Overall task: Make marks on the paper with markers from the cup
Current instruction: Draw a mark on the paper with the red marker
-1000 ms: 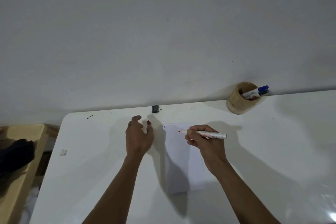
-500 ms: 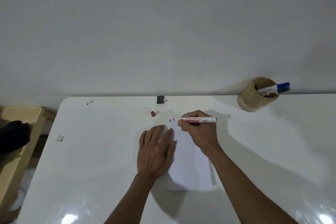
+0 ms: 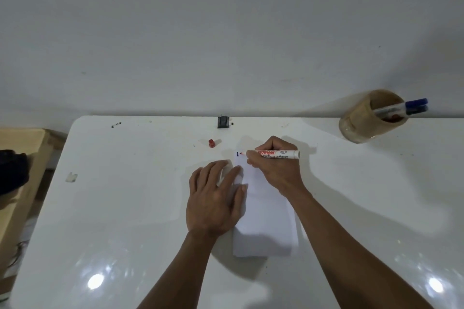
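A white sheet of paper (image 3: 266, 223) lies on the white table (image 3: 125, 208), with a short dark blue mark (image 3: 237, 154) at its far left corner. My right hand (image 3: 275, 165) grips a red-tipped white marker (image 3: 276, 154), its tip right beside the blue mark at the paper's top edge. My left hand (image 3: 213, 198) lies flat, fingers spread, pressing on the paper's left edge. The marker's red cap (image 3: 212, 143) sits on the table beyond my left hand. A wooden cup (image 3: 369, 118) at the far right holds a blue-capped marker (image 3: 401, 108).
A small black clip (image 3: 223, 122) sits at the table's far edge against the grey wall. A scrap of tape (image 3: 72, 177) lies near the left edge. A wooden bench (image 3: 22, 158) with a dark object (image 3: 12, 170) stands left of the table.
My left hand put down the red cap and came back to lie flat on the paper. My right hand brought the marker tip to the paper's top left corner.
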